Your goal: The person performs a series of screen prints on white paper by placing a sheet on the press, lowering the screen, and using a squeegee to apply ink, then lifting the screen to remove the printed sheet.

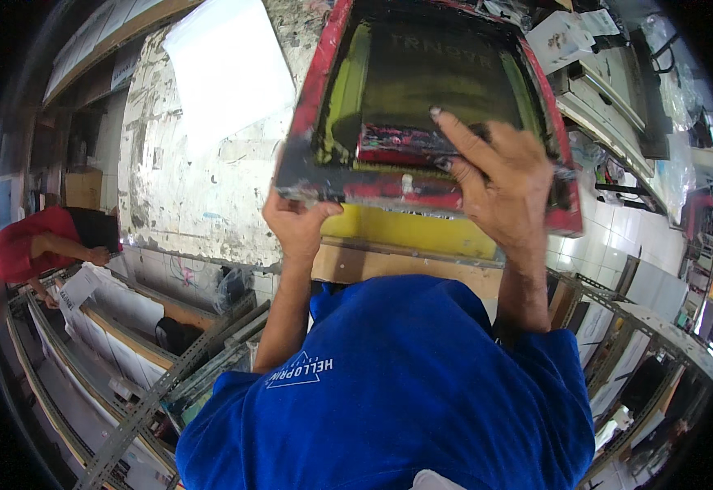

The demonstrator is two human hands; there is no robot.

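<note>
A screen-printing frame [306,122] with red, ink-stained sides is in front of me, its mesh [446,73] dark with yellow-green patches. Near its front edge, a squeegee [389,145] smeared with red and dark ink lies across the mesh. My right hand [505,178] is closed over the squeegee's right part, with ink on the fingertips. At the near left corner my left hand [295,227] grips the frame, thumb in front and fingers partly hidden. Below the frame's near edge shows a yellow surface [409,230].
A white sheet [230,73] lies on the paint-spattered table [160,180] left of the frame. Another person in red [33,245] is by the rack [123,318] at far left. Metal racks [626,327] stand to the right. Papers and plastic [565,41] are piled at the back right.
</note>
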